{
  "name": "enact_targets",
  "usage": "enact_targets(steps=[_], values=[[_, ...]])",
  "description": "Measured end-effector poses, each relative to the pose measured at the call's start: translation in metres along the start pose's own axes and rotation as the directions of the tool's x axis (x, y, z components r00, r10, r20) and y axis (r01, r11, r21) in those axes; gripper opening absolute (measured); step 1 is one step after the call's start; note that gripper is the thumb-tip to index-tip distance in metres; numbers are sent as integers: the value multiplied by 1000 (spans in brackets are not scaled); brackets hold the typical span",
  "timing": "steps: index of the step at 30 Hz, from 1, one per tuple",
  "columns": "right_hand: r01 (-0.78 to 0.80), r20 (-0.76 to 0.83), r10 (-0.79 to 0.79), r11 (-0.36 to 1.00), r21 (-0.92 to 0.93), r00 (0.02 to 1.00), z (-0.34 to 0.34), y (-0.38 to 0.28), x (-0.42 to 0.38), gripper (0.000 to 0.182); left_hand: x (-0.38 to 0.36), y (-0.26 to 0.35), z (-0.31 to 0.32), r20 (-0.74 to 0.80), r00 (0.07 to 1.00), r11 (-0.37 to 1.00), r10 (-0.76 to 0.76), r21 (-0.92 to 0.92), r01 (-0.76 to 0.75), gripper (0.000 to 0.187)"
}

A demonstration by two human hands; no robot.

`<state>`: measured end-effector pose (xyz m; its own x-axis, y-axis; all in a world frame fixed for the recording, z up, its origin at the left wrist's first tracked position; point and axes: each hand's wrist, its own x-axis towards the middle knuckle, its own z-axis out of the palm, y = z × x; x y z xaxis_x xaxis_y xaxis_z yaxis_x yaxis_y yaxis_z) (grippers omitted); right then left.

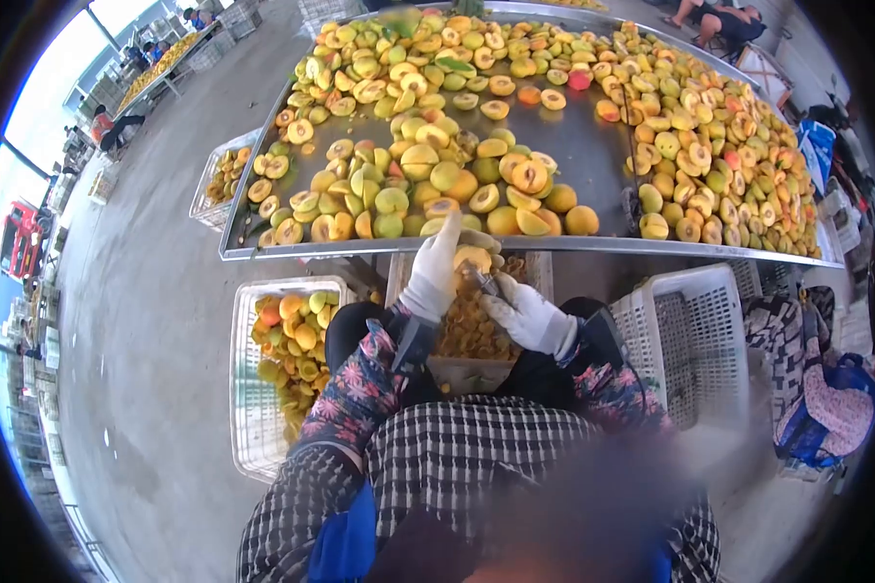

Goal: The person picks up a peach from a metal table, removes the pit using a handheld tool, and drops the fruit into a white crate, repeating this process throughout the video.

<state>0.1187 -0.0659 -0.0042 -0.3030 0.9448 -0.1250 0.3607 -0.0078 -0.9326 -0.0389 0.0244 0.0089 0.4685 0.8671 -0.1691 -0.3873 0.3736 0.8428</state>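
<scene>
My left hand [439, 269], in a white glove, is closed around a yellow peach half [472, 258] just off the front edge of the metal table [564, 245]. In my right hand [533, 319], also gloved in white, is a small metal pitting tool [487, 284], its tip against the cut face of the fruit. The fingers partly hide the tool's shape. Below both hands, between my knees, stands a crate [469, 365] with peach scraps [465, 325] inside. Whole and halved peaches [428, 170] are heaped on the table right in front of my hands.
A white crate of peaches [240, 379] stands at my left, and stacked white crates [695, 340] at my right. Another crate [204, 199] sits by the table's left end. Bags and cloth [826, 408] lie far right. Other people [729, 24] sit in the background.
</scene>
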Motion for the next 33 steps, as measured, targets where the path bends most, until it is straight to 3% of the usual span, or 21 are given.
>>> enact_targets(steps=[3, 4, 5, 6, 7, 8, 10, 14, 17, 20, 23, 26, 27, 30, 31, 32, 33], values=[[104, -70, -92, 976, 191, 993, 15, 11, 2, 37, 7, 5, -4, 9, 990, 990, -142, -4, 142, 57], [63, -110, -28, 940, 335, 994, 24, 13, 6, 36, 9, 6, -4, 8, 983, 983, -185, -16, 185, 56], [29, -142, 44, 880, 475, 989, 36, 8, 10, 36, 12, 1, -4, 6, 999, 998, -39, 51, 38, 54], [3, -162, 120, 796, 606, 979, 42, 3, 12, 36, 12, -4, -4, -34, 999, 999, -15, 40, 16, 54], [-178, 45, 236, 583, 793, 971, 36, -3, 6, 38, 11, -7, -4, -73, 997, 999, 8, 33, -5, 53], [-176, 45, 213, 649, 740, 976, 31, -2, 7, 37, 12, -7, -3, -108, 994, 999, 30, 29, -27, 53], [-170, 56, 173, 764, 623, 983, 25, 2, 7, 33, 15, -5, -11, 1, 998, 997, -65, 52, 65, 53], [-148, 8, 172, 826, 544, 985, 24, -11, 4, 20, 17, -5, -16, 76, 984, 985, -158, 79, 152, 52], [-411, 324, 276, 372, 832, 905, 16, -18, -3, 24, 16, -8, -15, 138, 989, 994, -59, 96, 46, 50], [-438, 427, 100, 167, 883, 899, 16, -3, -1, 29, 16, -10, -9, 86, 993, 991, -86, -92, 93, 44], [-438, 439, 0, 74, 896, 898, 15, 5, -2, 32, 16, -13, -4, 52, 991, 970, -120, -206, 129, 43], [-463, 463, -27, 11, 886, 886, 16, 13, -6, 31, 11, -16, -3, 13, 995, 990, -94, -101, 95, 40], [-478, 478, -27, -3, 878, 878, 18, 15, -8, 31, 12, -13, -5, -27, 998, 979, -55, 194, 59, 37], [-496, 496, -39, -1, 868, 868, 22, 14, -18, 31, -5, 3, -7, -92, 994, 753, 50, 658, 23, 33], [-464, 466, -137, 44, 885, 874, 19, 15, -23, 31, -1, -1, -33, -107, 980, 799, 165, 597, -69, 31], [-434, 438, -120, 63, 899, 891, 13, 11, -30, 29, -4, 11, -49, -216, 945, 787, 247, 614, -66, 29], [-422, 433, -14, 198, 885, 901, 7, 16, -33, 28, -10, 25, -66, -283, 897, 759, 340, 645, -85, 28]])
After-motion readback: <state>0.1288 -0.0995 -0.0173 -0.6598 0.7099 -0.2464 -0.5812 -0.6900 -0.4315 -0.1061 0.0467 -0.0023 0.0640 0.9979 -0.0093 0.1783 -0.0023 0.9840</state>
